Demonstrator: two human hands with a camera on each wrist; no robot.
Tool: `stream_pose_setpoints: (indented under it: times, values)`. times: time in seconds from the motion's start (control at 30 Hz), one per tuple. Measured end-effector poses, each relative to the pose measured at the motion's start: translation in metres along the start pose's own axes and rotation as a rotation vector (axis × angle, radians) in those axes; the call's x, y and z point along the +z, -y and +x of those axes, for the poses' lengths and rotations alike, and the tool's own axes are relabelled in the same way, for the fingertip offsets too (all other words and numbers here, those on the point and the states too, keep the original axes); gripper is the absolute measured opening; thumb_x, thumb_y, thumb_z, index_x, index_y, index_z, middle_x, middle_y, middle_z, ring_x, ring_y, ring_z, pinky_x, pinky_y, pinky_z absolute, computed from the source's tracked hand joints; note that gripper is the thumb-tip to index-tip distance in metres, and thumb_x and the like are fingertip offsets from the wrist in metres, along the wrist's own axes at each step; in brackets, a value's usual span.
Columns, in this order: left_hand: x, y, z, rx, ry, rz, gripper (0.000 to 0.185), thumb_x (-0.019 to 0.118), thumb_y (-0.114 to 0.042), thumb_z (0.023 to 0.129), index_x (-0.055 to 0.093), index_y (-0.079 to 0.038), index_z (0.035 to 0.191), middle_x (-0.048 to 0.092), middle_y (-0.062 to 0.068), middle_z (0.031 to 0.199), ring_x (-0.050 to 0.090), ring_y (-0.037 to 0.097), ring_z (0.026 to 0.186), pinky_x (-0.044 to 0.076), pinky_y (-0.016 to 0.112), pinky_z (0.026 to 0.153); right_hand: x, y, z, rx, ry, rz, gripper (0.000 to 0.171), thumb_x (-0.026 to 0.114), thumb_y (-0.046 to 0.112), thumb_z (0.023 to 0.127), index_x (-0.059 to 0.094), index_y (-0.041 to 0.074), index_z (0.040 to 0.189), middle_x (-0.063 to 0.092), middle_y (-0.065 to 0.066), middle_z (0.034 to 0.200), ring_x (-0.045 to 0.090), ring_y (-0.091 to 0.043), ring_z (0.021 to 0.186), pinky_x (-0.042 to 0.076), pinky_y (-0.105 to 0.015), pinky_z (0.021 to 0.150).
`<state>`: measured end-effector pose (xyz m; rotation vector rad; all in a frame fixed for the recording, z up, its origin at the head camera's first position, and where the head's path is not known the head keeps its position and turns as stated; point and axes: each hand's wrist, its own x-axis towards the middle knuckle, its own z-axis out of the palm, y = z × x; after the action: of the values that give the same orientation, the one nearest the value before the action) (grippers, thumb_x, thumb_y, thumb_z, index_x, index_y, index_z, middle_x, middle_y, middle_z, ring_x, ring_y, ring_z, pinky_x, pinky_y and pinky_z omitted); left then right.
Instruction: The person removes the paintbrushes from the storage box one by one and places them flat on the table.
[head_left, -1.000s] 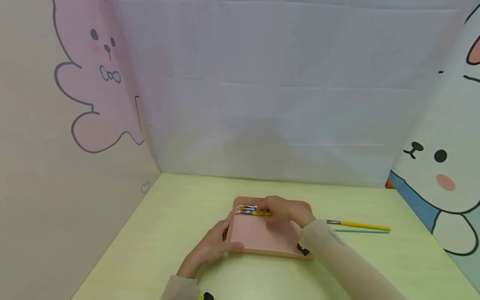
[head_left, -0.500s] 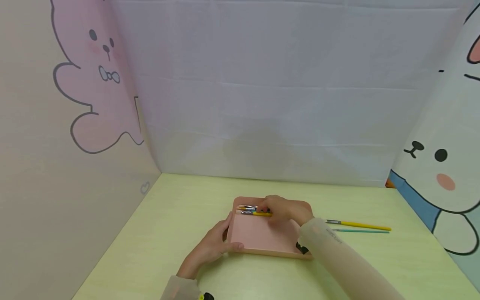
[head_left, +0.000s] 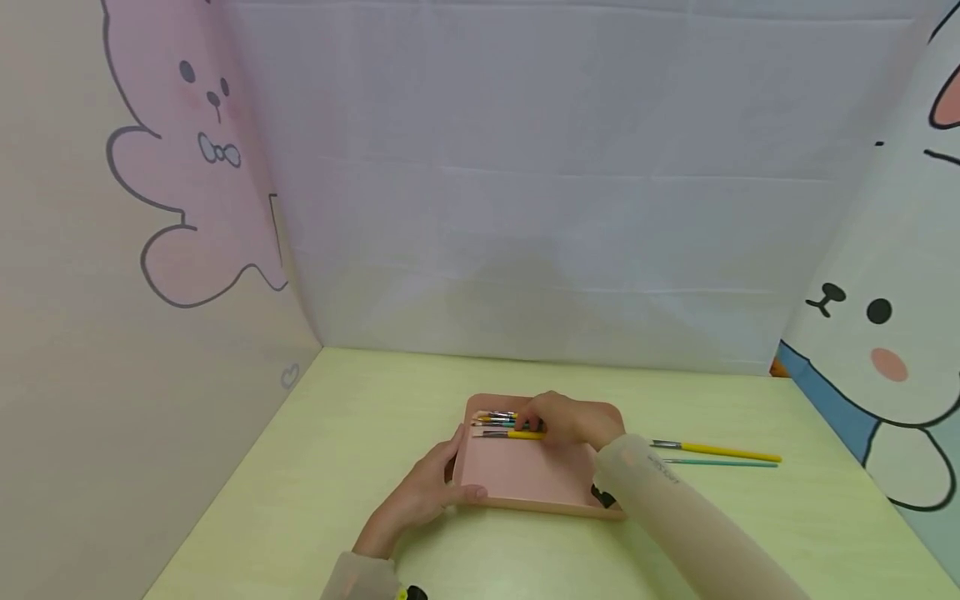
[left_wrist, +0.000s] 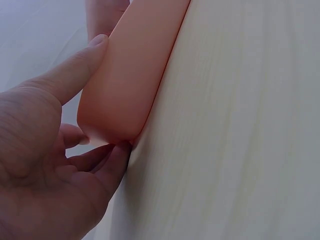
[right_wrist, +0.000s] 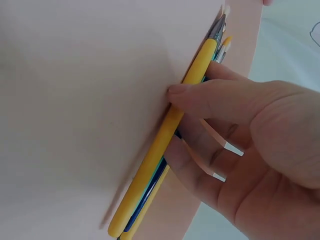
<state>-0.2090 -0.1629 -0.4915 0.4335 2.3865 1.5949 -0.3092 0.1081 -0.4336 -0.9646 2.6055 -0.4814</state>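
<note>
A shallow pink tray (head_left: 517,471) rests on the table, with several paintbrushes (head_left: 497,418) side by side along its far part. My left hand (head_left: 427,487) holds the tray's near left corner. In the left wrist view, its thumb presses one wall and its fingers bend around the corner. Inside the tray, my right hand (head_left: 566,419) pinches a yellow-handled paintbrush (right_wrist: 165,135) between thumb and fingers. Blue and teal handles (right_wrist: 151,189) lie close behind it, partly covered. In the head view, the right hand hides the brushes' handle ends.
To the tray's right, a yellow paintbrush (head_left: 731,452) and a thin teal paintbrush (head_left: 723,463) lie on the pale table (head_left: 360,417). A white sheet (head_left: 525,208) hangs behind, and cartoon-printed panels (head_left: 195,233) flank both sides.
Within the tray, the yellow paintbrush has shifted slightly toward me, leaving a gap to the other brushes. The right fingers have moved a little; the left hand and tray stay put.
</note>
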Motion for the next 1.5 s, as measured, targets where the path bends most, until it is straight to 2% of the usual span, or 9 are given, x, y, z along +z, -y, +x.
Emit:
stream_pose_setpoints:
  times: [0.27, 0.53, 0.73, 0.97, 1.1, 1.23, 1.5]
  values:
    - [-0.001, 0.0, 0.001, 0.001, 0.001, -0.007, 0.113, 0.088, -0.032, 0.091, 0.011, -0.009, 0.171, 0.033, 0.022, 0.167, 0.044, 0.034, 0.149, 0.036, 0.057, 0.121, -0.001, -0.004, 0.002, -0.024, -0.021, 0.037, 0.043, 0.059, -0.019, 0.096, 0.078, 0.014, 0.115, 0.07, -0.006, 0.109, 0.063, -0.029, 0.1, 0.053, -0.041, 0.089]
    - [-0.001, 0.001, 0.0, 0.001, 0.007, -0.013, 0.114, 0.088, -0.032, 0.091, 0.011, -0.009, 0.171, 0.033, 0.022, 0.167, 0.044, 0.036, 0.149, 0.035, 0.058, 0.121, -0.003, -0.013, -0.001, -0.06, -0.034, 0.046, 0.049, 0.063, -0.021, 0.089, 0.08, 0.014, 0.119, 0.071, -0.001, 0.109, 0.062, -0.021, 0.097, 0.054, -0.036, 0.088]
    - [-0.001, 0.004, 0.0, 0.005, 0.003, 0.002, 0.114, 0.088, -0.035, 0.09, 0.011, -0.01, 0.171, 0.037, 0.019, 0.164, 0.049, 0.03, 0.143, 0.037, 0.055, 0.119, -0.016, -0.015, -0.014, -0.131, -0.076, 0.057, 0.048, 0.064, -0.017, 0.094, 0.079, 0.014, 0.127, 0.072, -0.002, 0.119, 0.065, -0.02, 0.1, 0.057, -0.038, 0.091]
    - [-0.002, 0.006, 0.001, 0.001, 0.0, 0.032, 0.115, 0.088, -0.042, 0.089, 0.014, -0.013, 0.172, 0.041, 0.017, 0.162, 0.053, 0.027, 0.135, 0.039, 0.055, 0.117, -0.037, -0.02, -0.038, -0.251, -0.114, 0.014, 0.045, 0.067, -0.016, 0.091, 0.077, 0.01, 0.127, 0.073, -0.002, 0.112, 0.07, -0.019, 0.097, 0.06, -0.033, 0.085]
    - [0.0, 0.005, 0.001, 0.001, -0.002, 0.029, 0.116, 0.089, -0.041, 0.088, 0.014, -0.013, 0.172, 0.043, 0.016, 0.16, 0.054, 0.026, 0.132, 0.04, 0.053, 0.117, -0.047, -0.029, -0.058, -0.247, -0.13, 0.013, 0.041, 0.07, -0.013, 0.093, 0.077, 0.01, 0.127, 0.072, -0.001, 0.11, 0.069, -0.017, 0.095, 0.06, -0.03, 0.083]
    - [0.0, 0.004, 0.002, 0.004, -0.005, 0.011, 0.116, 0.09, -0.036, 0.088, 0.013, -0.011, 0.171, 0.041, 0.017, 0.162, 0.053, 0.027, 0.134, 0.04, 0.053, 0.117, -0.056, -0.041, -0.078, -0.206, -0.143, 0.028, 0.04, 0.07, -0.011, 0.094, 0.077, 0.01, 0.128, 0.071, 0.001, 0.112, 0.068, -0.015, 0.096, 0.06, -0.029, 0.082]
    - [0.001, 0.003, 0.003, 0.012, 0.001, -0.004, 0.114, 0.089, -0.031, 0.09, 0.011, -0.01, 0.171, 0.041, 0.019, 0.16, 0.053, 0.028, 0.133, 0.04, 0.054, 0.116, -0.068, -0.064, -0.12, -0.16, -0.178, 0.039, 0.04, 0.071, -0.01, 0.096, 0.077, 0.013, 0.127, 0.072, 0.0, 0.115, 0.069, -0.019, 0.095, 0.061, -0.027, 0.079]
